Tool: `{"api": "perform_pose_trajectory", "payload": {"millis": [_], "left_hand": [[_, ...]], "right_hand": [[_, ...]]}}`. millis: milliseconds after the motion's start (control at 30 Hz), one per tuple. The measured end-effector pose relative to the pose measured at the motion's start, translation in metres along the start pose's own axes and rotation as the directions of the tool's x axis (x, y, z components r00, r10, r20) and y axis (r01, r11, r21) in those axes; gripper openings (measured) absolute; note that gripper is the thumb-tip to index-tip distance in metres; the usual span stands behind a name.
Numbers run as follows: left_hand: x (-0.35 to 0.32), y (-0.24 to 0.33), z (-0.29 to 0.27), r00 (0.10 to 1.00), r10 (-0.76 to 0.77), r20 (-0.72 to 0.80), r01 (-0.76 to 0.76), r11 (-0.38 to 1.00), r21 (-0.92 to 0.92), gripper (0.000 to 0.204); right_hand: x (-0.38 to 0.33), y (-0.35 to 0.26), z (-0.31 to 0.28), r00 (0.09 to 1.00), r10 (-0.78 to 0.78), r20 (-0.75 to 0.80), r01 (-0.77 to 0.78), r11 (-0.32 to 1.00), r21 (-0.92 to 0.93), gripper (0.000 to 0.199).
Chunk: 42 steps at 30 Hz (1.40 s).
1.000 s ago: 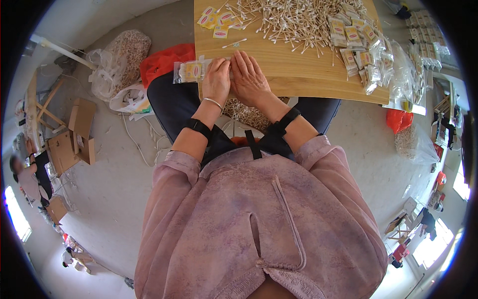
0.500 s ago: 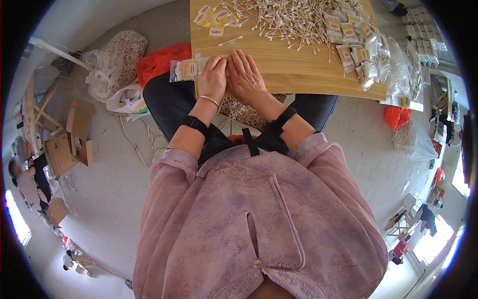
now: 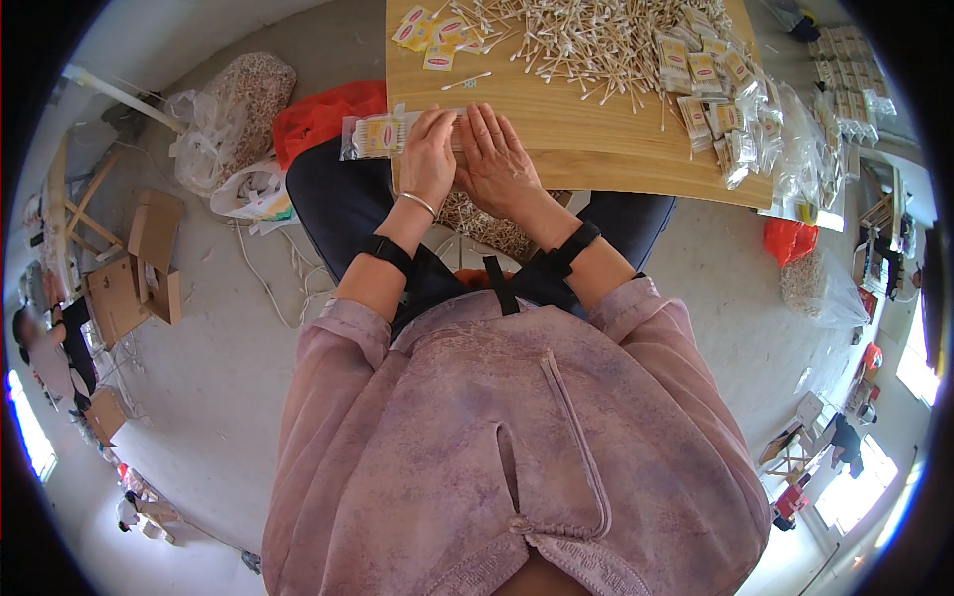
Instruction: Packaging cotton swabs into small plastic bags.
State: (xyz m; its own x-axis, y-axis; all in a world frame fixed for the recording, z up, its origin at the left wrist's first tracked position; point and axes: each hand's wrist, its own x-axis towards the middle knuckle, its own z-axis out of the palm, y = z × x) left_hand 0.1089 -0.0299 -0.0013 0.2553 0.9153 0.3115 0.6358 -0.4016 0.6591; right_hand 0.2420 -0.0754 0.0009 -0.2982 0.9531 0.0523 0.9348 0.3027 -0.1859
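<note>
Left hand (image 3: 428,164) lies between a swab packet (image 3: 376,137) and right hand (image 3: 500,167).

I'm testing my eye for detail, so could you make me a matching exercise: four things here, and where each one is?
1. Loose swabs
2. Yellow cards
3. Heaped packets
4. Left hand

A. Right end of the table
B. Beside the right hand
C. Far left corner of the table
D. Middle of the table's far side

Pairs: 1-D; 2-C; 3-A; 4-B
</note>
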Motion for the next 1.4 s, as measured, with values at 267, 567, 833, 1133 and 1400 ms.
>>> {"api": "perform_pose_trajectory", "payload": {"millis": [267, 567, 833, 1133, 1400], "left_hand": [[-0.012, -0.001, -0.001, 0.976, -0.16, -0.15, 0.083, 0.903, -0.422, 0.035], [-0.004, -0.006, 0.0, 0.941, -0.31, -0.138, 0.149, 0.742, -0.653, 0.038], [0.001, -0.009, -0.003, 0.965, -0.255, -0.053, 0.162, 0.748, -0.644, 0.04], [0.001, -0.013, -0.003, 0.952, -0.287, -0.11, 0.18, 0.811, -0.556, 0.038], [0.001, -0.011, -0.004, 0.973, -0.224, -0.054, 0.157, 0.816, -0.556, 0.037]], "right_hand": [[0.005, -0.005, -0.003, 0.998, 0.009, 0.058, -0.008, 1.0, -0.012, 0.073], [0.016, -0.005, -0.003, 0.997, -0.007, 0.073, 0.008, 1.0, -0.016, 0.074], [0.019, -0.013, -0.002, 0.999, -0.002, 0.054, 0.004, 1.0, -0.024, 0.074], [0.019, -0.014, 0.001, 1.0, -0.008, 0.012, 0.007, 0.999, 0.038, 0.075], [0.02, -0.016, 0.002, 1.0, 0.011, -0.019, -0.01, 0.998, 0.06, 0.071]]}}
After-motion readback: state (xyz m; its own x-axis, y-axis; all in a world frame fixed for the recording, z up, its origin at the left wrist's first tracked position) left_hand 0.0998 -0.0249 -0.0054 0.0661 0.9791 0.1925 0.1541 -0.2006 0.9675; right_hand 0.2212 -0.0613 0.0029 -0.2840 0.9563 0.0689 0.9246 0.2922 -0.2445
